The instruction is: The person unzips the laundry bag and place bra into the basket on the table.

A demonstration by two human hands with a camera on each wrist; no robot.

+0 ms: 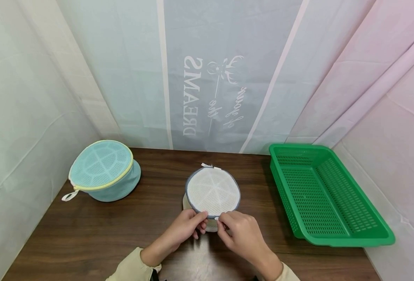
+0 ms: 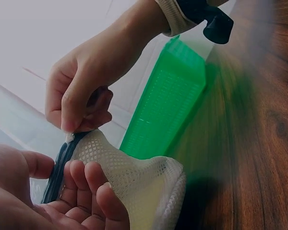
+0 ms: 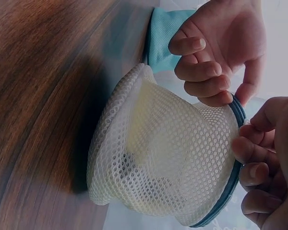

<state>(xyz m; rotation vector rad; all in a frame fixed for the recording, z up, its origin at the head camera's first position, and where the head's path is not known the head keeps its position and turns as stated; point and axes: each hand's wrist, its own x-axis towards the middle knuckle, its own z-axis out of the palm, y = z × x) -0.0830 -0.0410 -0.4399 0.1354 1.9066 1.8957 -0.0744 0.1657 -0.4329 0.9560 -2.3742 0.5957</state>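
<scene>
At lower centre, the left hand (image 1: pixel 188 225) pinches the blue rim (image 2: pixel 61 160) of the white mesh laundry bag (image 1: pixel 214 189), apparently steadying it while the right hand (image 1: pixel 242 233) pinches the zipper pull (image 1: pixel 216 218).

The mesh bag (image 1: pixel 213 191) is white, its rim (image 3: pixel 226 198) dark blue, the basket (image 1: pixel 354 241) green.

The white bag (image 1: pixel 213 193) is a sheer, open-holed cloth mesh edged by a ribbed, cloth-like zip (image 3: pixel 225 199), while the blue bag (image 1: pixel 101 171) at its nine o'clock is a matt mesh. At three o'clock the basket (image 1: pixel 286 203) is smooth, faintly shiny perforated plastic. The table (image 1: pixel 164 175) has a dark wood grain, glossy towards six o'clock, and the curtain (image 1: pixel 224 31) at twelve is matt, lightly creased cloth.
</scene>
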